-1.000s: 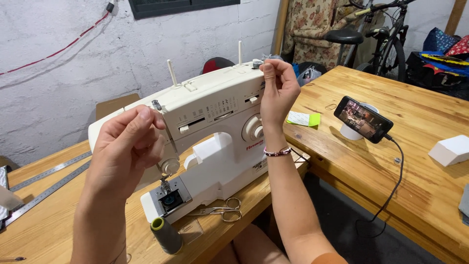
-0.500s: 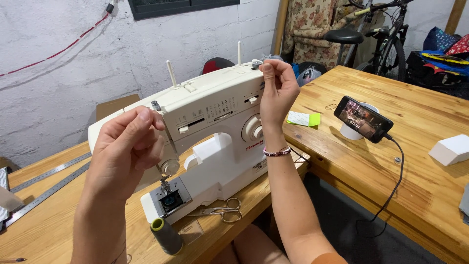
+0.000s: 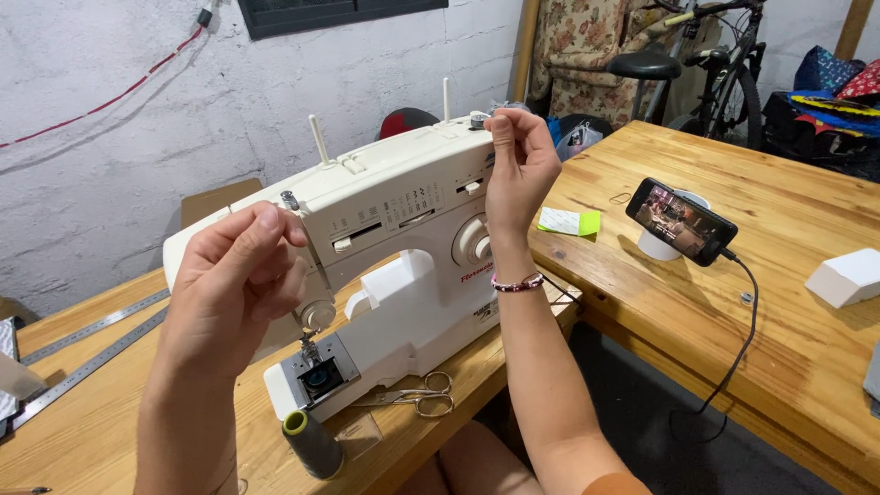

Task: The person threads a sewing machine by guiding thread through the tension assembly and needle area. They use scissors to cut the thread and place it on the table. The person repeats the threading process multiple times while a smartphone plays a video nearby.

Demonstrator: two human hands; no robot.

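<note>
Sewing machine: a cream sewing machine (image 3: 394, 266) stands on the wooden surface (image 3: 82, 431), needle end towards the person, bobbin cover off so the blue bobbin well shows.
Left hand: the left hand (image 3: 234, 284) is raised in front of the machine's needle end, fingers pinched together near the thread guide on top (presumably on a thread, though it is too fine to see).
Right hand: the right hand (image 3: 518, 165) is up at the machine's top right end, fingertips closed together beside the bobbin-winder post, as if holding the other end of a line taut; whether anything sits between them I cannot tell.
Thread spool: a dark olive thread spool (image 3: 312, 445) stands upright on the surface just in front of the machine's base, within easy reach.
Scissors: scissors (image 3: 412, 399) lie flat beside the base, handles to the right.
Phone: a phone (image 3: 680, 221) leans on a white stand on the neighbouring table, screen angled towards the person for viewing.
Rulers: two steel rulers (image 3: 87, 344) lie well apart to the left.
</note>
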